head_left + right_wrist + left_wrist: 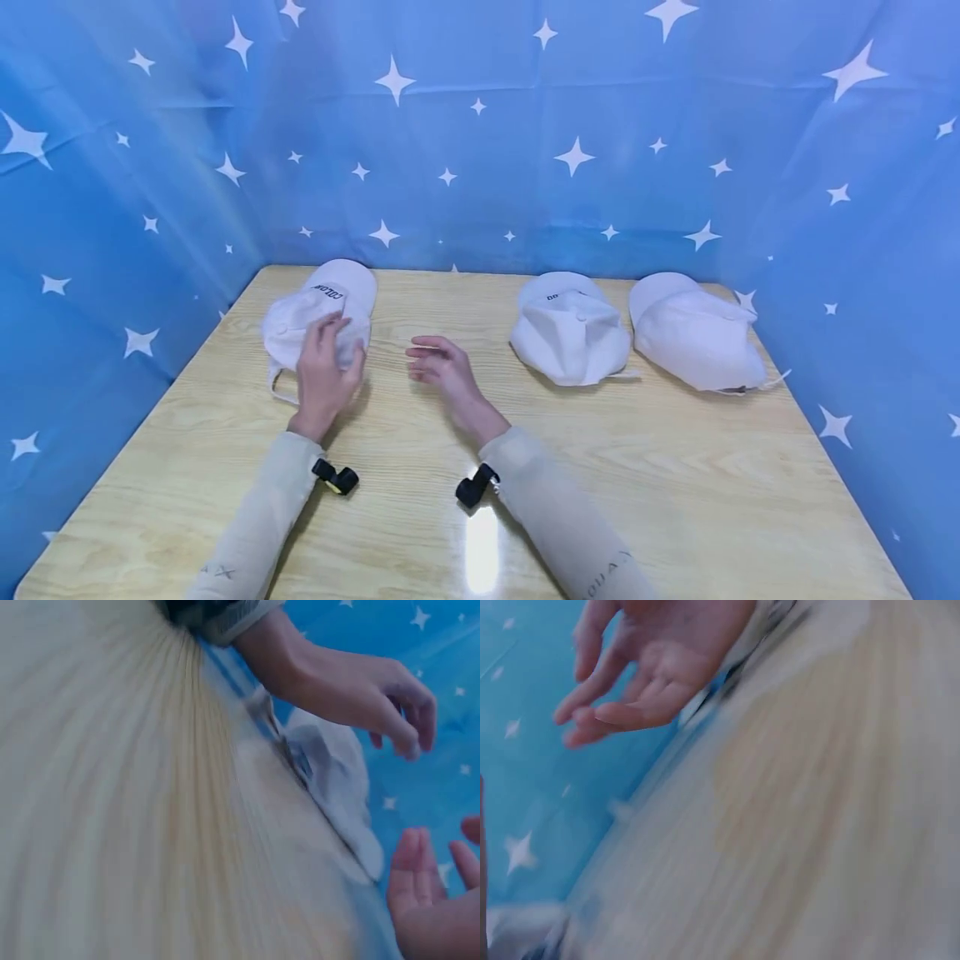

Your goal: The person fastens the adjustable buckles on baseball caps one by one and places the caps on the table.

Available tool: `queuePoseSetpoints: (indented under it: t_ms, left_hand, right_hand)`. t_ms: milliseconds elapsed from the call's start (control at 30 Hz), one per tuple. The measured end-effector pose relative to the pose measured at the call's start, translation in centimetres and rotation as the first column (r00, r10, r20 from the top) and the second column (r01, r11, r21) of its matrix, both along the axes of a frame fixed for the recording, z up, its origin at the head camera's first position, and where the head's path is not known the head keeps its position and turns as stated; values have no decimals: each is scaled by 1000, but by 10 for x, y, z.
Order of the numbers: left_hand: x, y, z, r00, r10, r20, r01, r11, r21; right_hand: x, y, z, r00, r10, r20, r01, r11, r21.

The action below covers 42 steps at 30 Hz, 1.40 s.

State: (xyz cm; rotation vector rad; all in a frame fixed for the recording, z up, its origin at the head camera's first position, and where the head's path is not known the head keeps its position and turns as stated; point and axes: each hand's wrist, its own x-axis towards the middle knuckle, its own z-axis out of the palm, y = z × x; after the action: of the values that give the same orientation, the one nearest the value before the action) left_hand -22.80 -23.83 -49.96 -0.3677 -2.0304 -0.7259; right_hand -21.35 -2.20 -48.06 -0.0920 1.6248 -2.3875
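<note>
At the left of the table lies a white cap (287, 323) with dark lettering on its front, its brim toward the back and its strap loop toward the front. My left hand (327, 367) hovers over the near right side of this cap, fingers bent loosely and nothing between them. In the right wrist view, a gap shows between that left hand (352, 690) and the cap (330, 765). My right hand (447, 375) hangs above the middle of the table, palm turned left, fingers loosely extended and holding nothing. The left wrist view shows the right hand's palm (667, 660).
Two more white caps, a middle one (572, 337) and a right one (697, 337), lie side by side at the back right, brims toward the back. The light wooden table (675, 500) is bounded by a blue star-patterned curtain (480, 192) behind and at both sides.
</note>
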Motion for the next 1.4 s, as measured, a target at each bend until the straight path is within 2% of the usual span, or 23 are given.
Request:
queuePoseSetpoints:
  t_ms: [67, 133, 200, 267, 333, 400, 500, 533, 567, 667, 733, 767, 900, 967, 1067, 1267, 1400]
  left_hand:
    - [-2, -18, 1, 998, 60, 21, -62, 995, 79]
    - [-3, -36, 3, 986, 125, 108, -141, 978, 155]
    - [-4, -54, 4, 959, 163, 232, -216, 949, 228]
    - [-4, -72, 5, 919, 159, 361, -274, 917, 292]
    - [-3, -90, 6, 877, 118, 465, -306, 884, 354]
    - [0, -107, 6, 831, 33, 555, -316, 848, 425]
    - [-1, -123, 6, 773, -82, 629, -320, 806, 498]
    - [-3, -125, 6, 759, -129, 638, -312, 788, 530]
    - [-7, -127, 5, 752, -168, 637, -299, 775, 557]
    - [-20, -129, 4, 749, -236, 620, -261, 754, 603]
    - [-26, -130, 4, 736, -263, 624, -242, 759, 605]
    - [-27, -131, 4, 726, -262, 635, -239, 770, 591]
    - [-27, -136, 6, 680, -239, 693, -227, 830, 509]
    - [-27, -135, 6, 667, -227, 709, -214, 854, 475]
    - [-26, -133, 7, 665, -199, 719, -199, 882, 428]
    - [-25, -122, 9, 678, -177, 713, -188, 896, 401]
    - [-28, -107, 9, 673, -185, 716, -148, 915, 375]
  right_hand:
    - [0, -15, -5, 996, 47, 70, -41, 995, -88]
    - [-2, -27, -9, 987, 87, 132, -62, 981, -182]
    - [-4, -36, -12, 979, 116, 166, -70, 964, -256]
    - [-7, -44, -14, 972, 131, 197, -61, 944, -323]
    - [-11, -50, -16, 964, 148, 220, -55, 924, -379]
    - [-14, -56, -17, 957, 161, 242, -44, 903, -427]
    - [-22, -62, -18, 948, 171, 268, -29, 886, -462]
    - [-25, -63, -18, 947, 170, 271, -27, 886, -463]
    - [-28, -64, -17, 948, 166, 270, -25, 888, -459]
    - [-40, -65, -16, 952, 155, 264, -27, 901, -433]
    - [-46, -66, -16, 953, 163, 257, -38, 902, -430]
    - [-48, -67, -16, 952, 172, 253, -48, 902, -430]
    - [-51, -75, -18, 947, 222, 231, -100, 889, -447]
    - [-51, -76, -18, 949, 230, 217, -115, 890, -440]
    - [-49, -76, -17, 952, 227, 205, -122, 896, -428]
    - [-43, -66, -12, 945, 213, 247, -102, 913, -396]
    - [-40, -48, -8, 942, 198, 272, -82, 919, -385]
